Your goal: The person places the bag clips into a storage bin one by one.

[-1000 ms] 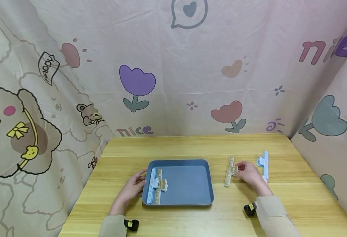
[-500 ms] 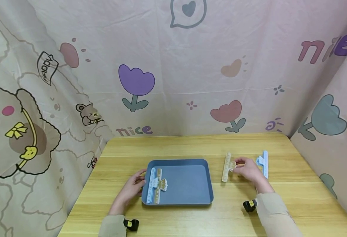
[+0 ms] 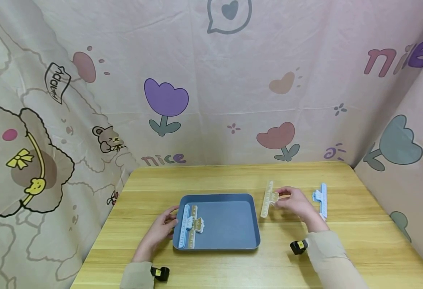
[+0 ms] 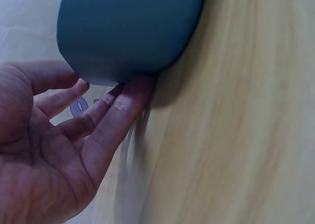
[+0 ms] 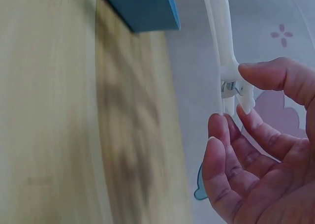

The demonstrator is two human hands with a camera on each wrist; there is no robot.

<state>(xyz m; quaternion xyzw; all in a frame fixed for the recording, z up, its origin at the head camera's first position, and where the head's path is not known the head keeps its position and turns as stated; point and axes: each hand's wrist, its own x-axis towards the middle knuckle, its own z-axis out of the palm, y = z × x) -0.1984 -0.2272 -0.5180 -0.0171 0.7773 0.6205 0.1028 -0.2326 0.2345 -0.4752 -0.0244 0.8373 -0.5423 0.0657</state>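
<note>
My right hand (image 3: 298,202) pinches the spring handle of a long clear bag clip (image 3: 267,199), just right of the grey-blue tray (image 3: 229,196). In the right wrist view, the thumb presses one side of the clip (image 5: 225,32) and the fingertips the other, with the spring between; it hangs above the table. My left hand (image 3: 160,228) touches the outside of the tray's left wall. The left wrist view has its thumb near the rim and a straight finger low on the wall. Inside the tray, a blue bag clip (image 3: 184,226) and another clear bag clip (image 3: 193,226) lie side by side.
Another blue bag clip (image 3: 323,200) lies on the wooden table (image 3: 211,269) behind my right wrist. A printed curtain (image 3: 211,100) hangs along the table's back and sides. Each wrist wears a small black camera, such as the right one (image 3: 298,247).
My right hand has lifted the clear bag clip from the table and carried it left, toward the tray. The left hand and tray stay in place.
</note>
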